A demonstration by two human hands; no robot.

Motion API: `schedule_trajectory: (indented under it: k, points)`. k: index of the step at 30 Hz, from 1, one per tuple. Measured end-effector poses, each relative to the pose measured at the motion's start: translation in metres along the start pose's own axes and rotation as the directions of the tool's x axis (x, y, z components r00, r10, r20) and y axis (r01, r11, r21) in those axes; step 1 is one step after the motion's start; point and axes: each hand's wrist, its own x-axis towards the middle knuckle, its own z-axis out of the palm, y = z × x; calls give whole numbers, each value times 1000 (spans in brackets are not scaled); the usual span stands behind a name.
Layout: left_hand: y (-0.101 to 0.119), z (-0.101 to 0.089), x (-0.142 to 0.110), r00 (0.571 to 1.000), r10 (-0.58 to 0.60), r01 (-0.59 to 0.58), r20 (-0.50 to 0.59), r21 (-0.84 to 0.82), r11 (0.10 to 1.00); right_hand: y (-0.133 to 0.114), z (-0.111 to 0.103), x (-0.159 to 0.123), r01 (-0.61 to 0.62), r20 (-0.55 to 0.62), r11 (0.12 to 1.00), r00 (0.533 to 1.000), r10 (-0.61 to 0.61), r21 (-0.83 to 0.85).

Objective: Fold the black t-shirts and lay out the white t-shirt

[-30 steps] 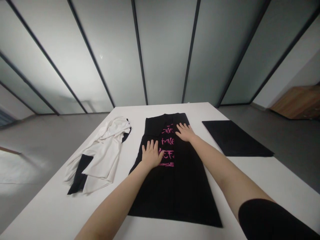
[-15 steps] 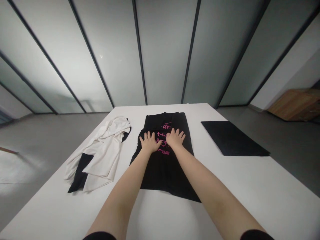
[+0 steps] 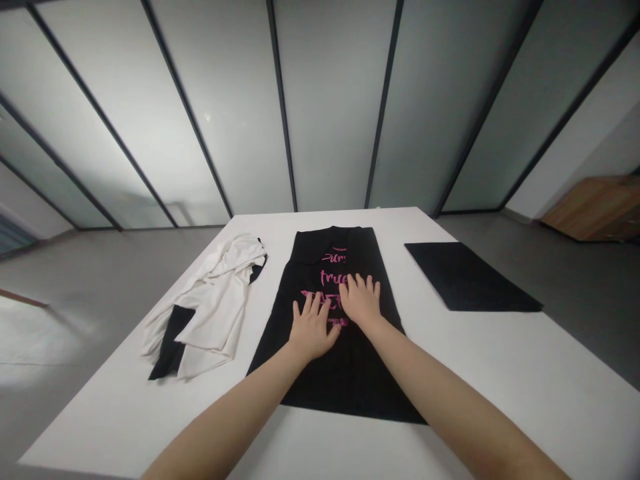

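Note:
A black garment [image 3: 340, 373] with pink lettering lies folded into a long strip down the middle of the white table [image 3: 500, 373]. My left hand [image 3: 313, 327] rests flat on it, fingers spread, just below the lettering. Beside it, my right hand [image 3: 361, 300] also lies flat and open, over the lowest line of pink print. The two hands nearly touch. Neither holds anything.
A crumpled white and black garment [image 3: 210, 300] lies on the table's left side. A flat folded black cloth [image 3: 467, 277] sits at the right. Frosted glass panels with dark frames stand behind the table. A wooden cabinet [image 3: 595, 207] is at the far right.
Both hands have slid along the black garment toward me, from over the lettering to its lower edge. The pink print's upper lines are now uncovered.

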Motion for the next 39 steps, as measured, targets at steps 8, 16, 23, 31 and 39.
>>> schedule_trajectory:
  k: [8,16,23,31,39]
  points:
    - [47,0,-71,999,31,-31,16,-6,1000,33,-12,-29,24,211,999,977,-16,-34]
    - [61,-20,-76,909,405,-393,100,-117,912,45,-17,-15,14,298,997,955,9,-75]
    - [71,-16,-64,775,613,-609,154,-75,789,42,-9,14,-63,265,993,960,87,-97]
    - [77,-19,-81,791,597,-592,132,-83,802,46,-6,27,-48,243,995,968,67,-84]
    - [75,-19,-79,651,754,-742,89,-132,657,48,-6,30,8,253,994,967,19,-107]
